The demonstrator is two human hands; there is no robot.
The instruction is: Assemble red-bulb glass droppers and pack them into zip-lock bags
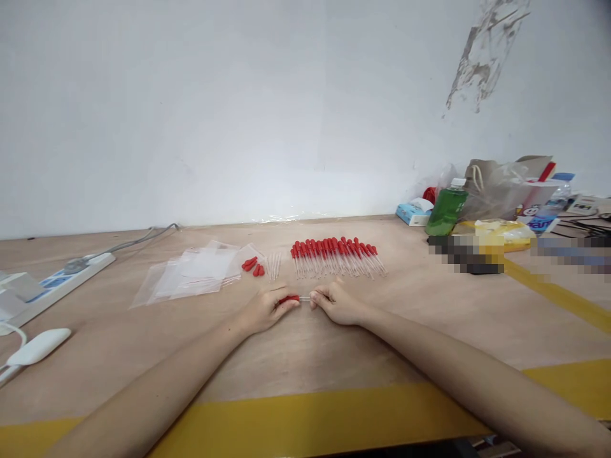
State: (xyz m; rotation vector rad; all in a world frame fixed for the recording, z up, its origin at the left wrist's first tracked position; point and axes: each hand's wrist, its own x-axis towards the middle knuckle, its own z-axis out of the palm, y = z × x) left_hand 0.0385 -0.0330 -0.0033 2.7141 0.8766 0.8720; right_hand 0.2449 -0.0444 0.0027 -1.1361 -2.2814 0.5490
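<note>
My left hand (267, 310) pinches a red rubber bulb (289, 298) and my right hand (337, 303) pinches the clear glass tube (304, 298) that meets it; both hands rest on the wooden table. Just beyond them lies a row of several finished droppers with red bulbs (338, 255). To the left of that row lie a few loose red bulbs (252, 265) and bare glass tubes (275, 264).
Clear plastic bags (193, 275) lie spread at the left. A white power strip (57, 283) and a white charger (38, 345) sit at the far left. A green bottle (447, 210), bags and packets crowd the right rear. Yellow tape (296, 413) marks the table's near edge.
</note>
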